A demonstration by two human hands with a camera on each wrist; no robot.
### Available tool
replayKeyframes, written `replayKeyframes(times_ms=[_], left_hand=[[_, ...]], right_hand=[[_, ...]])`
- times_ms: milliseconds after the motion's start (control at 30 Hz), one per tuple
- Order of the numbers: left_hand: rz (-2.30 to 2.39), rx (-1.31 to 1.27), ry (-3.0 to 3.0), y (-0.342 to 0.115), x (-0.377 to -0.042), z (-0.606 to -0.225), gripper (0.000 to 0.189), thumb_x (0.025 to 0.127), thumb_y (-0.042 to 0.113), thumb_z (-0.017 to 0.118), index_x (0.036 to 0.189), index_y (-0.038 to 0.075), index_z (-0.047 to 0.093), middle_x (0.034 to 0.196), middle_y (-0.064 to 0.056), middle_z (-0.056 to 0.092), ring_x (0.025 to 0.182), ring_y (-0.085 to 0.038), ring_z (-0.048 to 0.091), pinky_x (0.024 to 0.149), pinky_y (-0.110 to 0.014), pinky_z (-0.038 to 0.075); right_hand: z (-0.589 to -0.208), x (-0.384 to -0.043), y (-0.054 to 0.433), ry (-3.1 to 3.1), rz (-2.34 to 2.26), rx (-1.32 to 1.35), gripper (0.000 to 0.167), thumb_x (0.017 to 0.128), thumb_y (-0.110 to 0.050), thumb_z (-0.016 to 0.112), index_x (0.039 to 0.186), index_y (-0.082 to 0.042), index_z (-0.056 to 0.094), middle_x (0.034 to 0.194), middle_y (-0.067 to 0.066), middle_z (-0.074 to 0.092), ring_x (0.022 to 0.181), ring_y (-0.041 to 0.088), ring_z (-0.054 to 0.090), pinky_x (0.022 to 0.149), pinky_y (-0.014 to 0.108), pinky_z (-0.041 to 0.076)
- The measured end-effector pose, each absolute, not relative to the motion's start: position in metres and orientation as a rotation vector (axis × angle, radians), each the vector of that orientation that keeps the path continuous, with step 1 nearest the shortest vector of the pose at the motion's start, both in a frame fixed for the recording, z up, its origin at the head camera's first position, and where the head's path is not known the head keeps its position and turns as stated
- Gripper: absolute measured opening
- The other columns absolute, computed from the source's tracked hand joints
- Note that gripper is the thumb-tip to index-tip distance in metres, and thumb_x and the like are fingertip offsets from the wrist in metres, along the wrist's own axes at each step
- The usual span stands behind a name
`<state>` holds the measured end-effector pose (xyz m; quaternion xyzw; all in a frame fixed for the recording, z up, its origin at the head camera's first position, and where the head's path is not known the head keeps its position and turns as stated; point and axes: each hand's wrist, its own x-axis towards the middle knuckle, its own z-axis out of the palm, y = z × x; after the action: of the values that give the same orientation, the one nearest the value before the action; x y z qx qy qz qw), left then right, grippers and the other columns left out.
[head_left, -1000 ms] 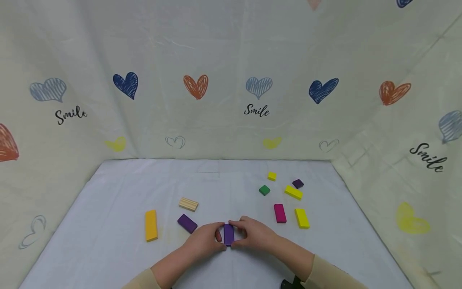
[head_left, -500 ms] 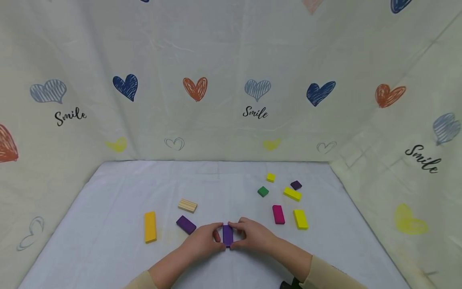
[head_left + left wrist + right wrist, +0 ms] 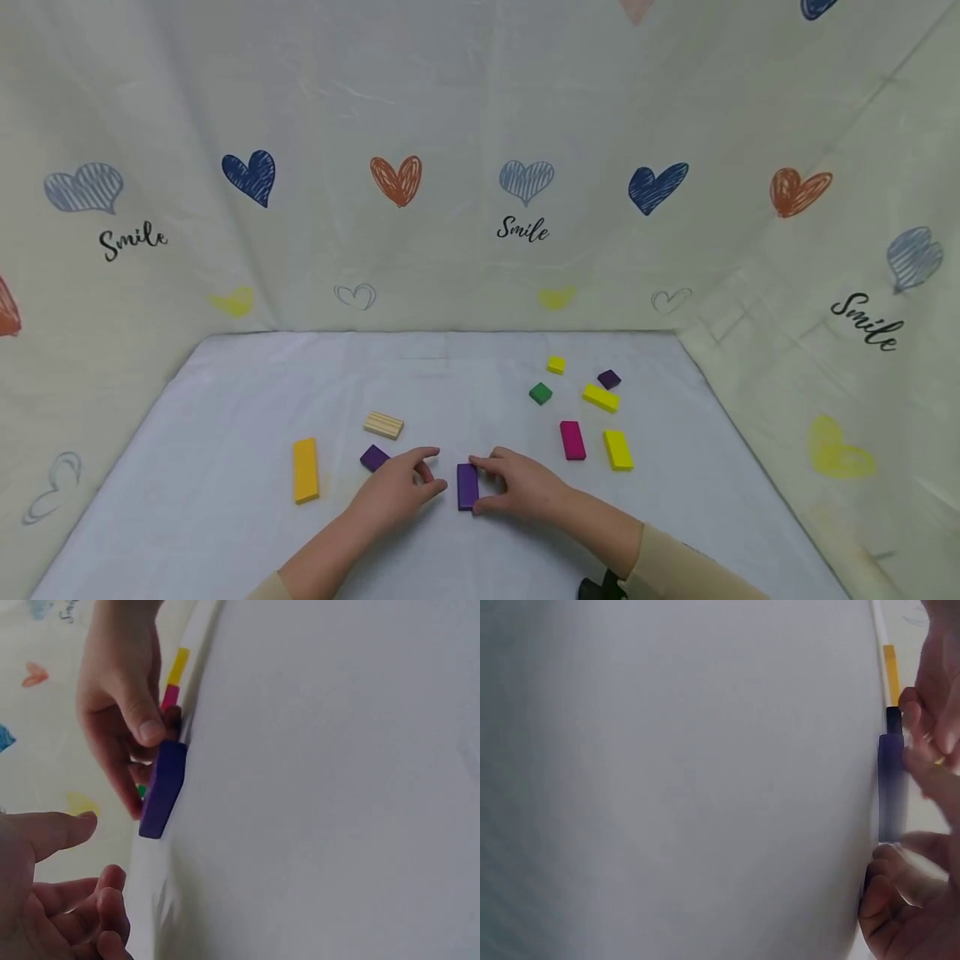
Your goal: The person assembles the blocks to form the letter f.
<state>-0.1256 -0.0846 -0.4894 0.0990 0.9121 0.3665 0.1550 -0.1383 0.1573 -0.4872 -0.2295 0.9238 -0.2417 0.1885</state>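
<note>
A purple wooden block (image 3: 467, 487) lies at the near middle of the white cloth in the head view, its long side pointing away from me. My right hand (image 3: 525, 483) pinches it, index fingertip at the far end and thumb at the near end. In the left wrist view the same purple block (image 3: 163, 791) shows beneath the right hand's fingers. My left hand (image 3: 393, 490) is off to its left, holding nothing, with thumb and index finger apart. Just beyond that hand, a second purple block (image 3: 373, 457) is partly covered by it.
To the left lie an orange block (image 3: 305, 471) and a striped wood-coloured block (image 3: 383, 425). On the right are a magenta block (image 3: 572, 440), a green block (image 3: 541, 393), a dark purple block (image 3: 609, 379) and several yellow blocks (image 3: 618, 450). A printed curtain (image 3: 450, 250) rises behind.
My left hand has let go of the purple block and moved away to the left, now overlapping the second purple block. The right hand keeps its hold. The head view has shifted slightly.
</note>
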Motion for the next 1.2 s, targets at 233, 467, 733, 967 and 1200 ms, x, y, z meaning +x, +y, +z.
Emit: replayKeyframes(times_ms=[233, 467, 733, 967, 1200], left_hand=[[1.067, 0.127, 2.662, -0.106, -0.125, -0.481, 0.055, 0.089, 0.039, 0.073, 0.137, 0.017, 0.059, 0.086, 0.008, 0.058, 0.071, -0.013, 0.052, 0.062, -0.028, 0.045], [1.035, -0.028, 2.704, -0.129, -0.123, -0.473, 0.055, 0.09, 0.038, 0.072, 0.138, 0.017, 0.058, 0.086, 0.007, 0.058, 0.076, -0.014, 0.052, 0.064, -0.029, 0.044], [0.971, -0.087, 2.751, -0.147, -0.123, -0.472, 0.059, 0.09, 0.038, 0.072, 0.142, 0.016, 0.054, 0.092, 0.006, 0.057, 0.068, -0.014, 0.05, 0.057, -0.029, 0.041], [0.886, -0.046, 2.773, -0.15, -0.124, -0.476, 0.068, 0.088, 0.042, 0.073, 0.143, 0.009, 0.051, 0.105, -0.003, 0.058, 0.087, -0.018, 0.056, 0.075, -0.036, 0.051], [0.737, -0.063, 2.764, -0.148, -0.129, -0.483, 0.083, 0.083, 0.054, 0.073, 0.143, 0.002, 0.049, 0.126, -0.023, 0.053, 0.108, -0.033, 0.059, 0.094, -0.054, 0.048]], right_hand=[[-0.485, -0.141, 0.157, 2.585, -0.684, -0.649, 0.072, 0.082, -0.047, 0.078, 0.145, -0.025, 0.053, 0.092, -0.013, 0.054, 0.078, 0.005, 0.05, 0.067, 0.02, 0.046], [-0.485, -0.141, 0.16, 2.582, -0.693, -0.673, 0.071, 0.084, -0.045, 0.077, 0.145, -0.021, 0.053, 0.093, -0.012, 0.053, 0.077, 0.005, 0.048, 0.066, 0.02, 0.044], [-0.485, -0.138, 0.162, 2.573, -0.724, -0.665, 0.068, 0.083, -0.044, 0.078, 0.143, -0.019, 0.056, 0.094, -0.012, 0.054, 0.075, 0.005, 0.048, 0.065, 0.02, 0.045], [-0.485, -0.138, 0.16, 2.574, -0.72, -0.665, 0.068, 0.083, -0.045, 0.078, 0.142, -0.017, 0.057, 0.095, -0.012, 0.054, 0.074, 0.004, 0.048, 0.065, 0.02, 0.045], [-0.486, -0.14, 0.158, 2.579, -0.71, -0.664, 0.067, 0.083, -0.045, 0.078, 0.141, -0.018, 0.058, 0.096, -0.011, 0.055, 0.075, 0.004, 0.048, 0.065, 0.02, 0.045]])
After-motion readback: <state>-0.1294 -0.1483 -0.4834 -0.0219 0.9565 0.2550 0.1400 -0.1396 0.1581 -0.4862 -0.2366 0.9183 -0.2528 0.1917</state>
